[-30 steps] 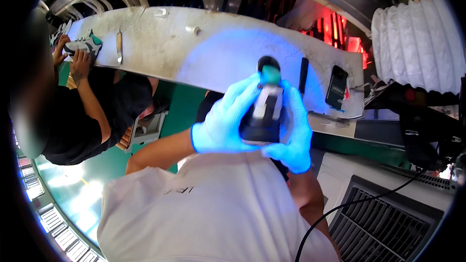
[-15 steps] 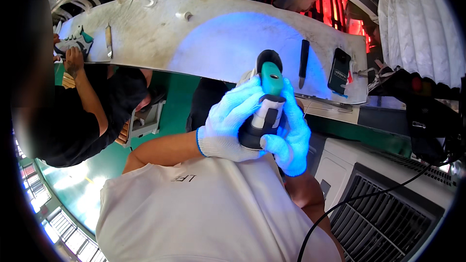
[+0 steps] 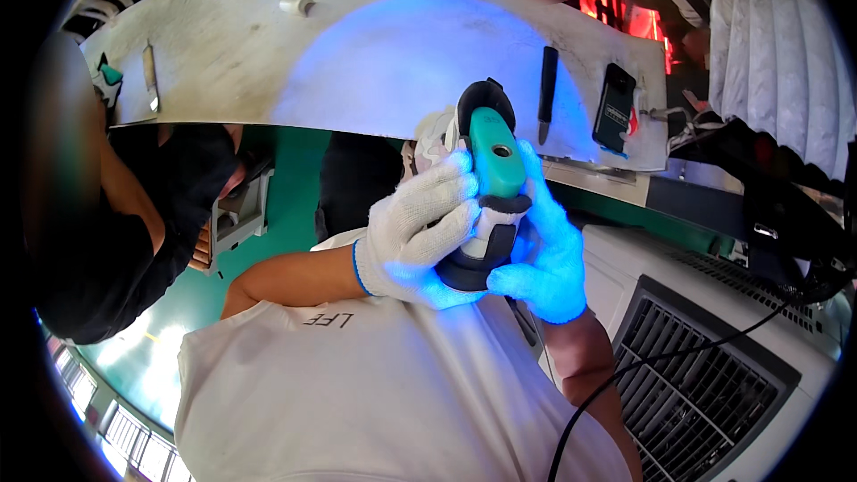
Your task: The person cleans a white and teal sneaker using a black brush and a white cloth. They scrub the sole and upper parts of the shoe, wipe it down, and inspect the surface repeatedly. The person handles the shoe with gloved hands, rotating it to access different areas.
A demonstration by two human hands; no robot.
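Observation:
In front of my chest I hold a shoe [image 3: 478, 259] in grey, white and black, heel end towards me. A green shoe last [image 3: 501, 159] with a round hole in its top fills its opening, and a dark tongue or collar stands up beyond it. My left hand [image 3: 420, 236], in a white knit glove, grips the shoe's left side. The gloved right hand [image 3: 549, 259] closes round the other side, thumb near the heel, tinted by blue light. My hands hide much of the shoe's sides.
A pale worktable [image 3: 223, 54] curves across the far side, partly under blue light. On it lie a dark-handled knife [image 3: 547, 94], a phone [image 3: 615, 107], a wooden-handled knife [image 3: 150, 76] and a white roll [image 3: 296, 6]. A co-worker [image 3: 98, 214] sits left; a cable [image 3: 661, 357] crosses the right.
The shoe and both hands have shifted slightly, and the shoe is tilted a little differently. The view has moved, so the table sits higher. The co-worker's hands are no longer clearly seen.

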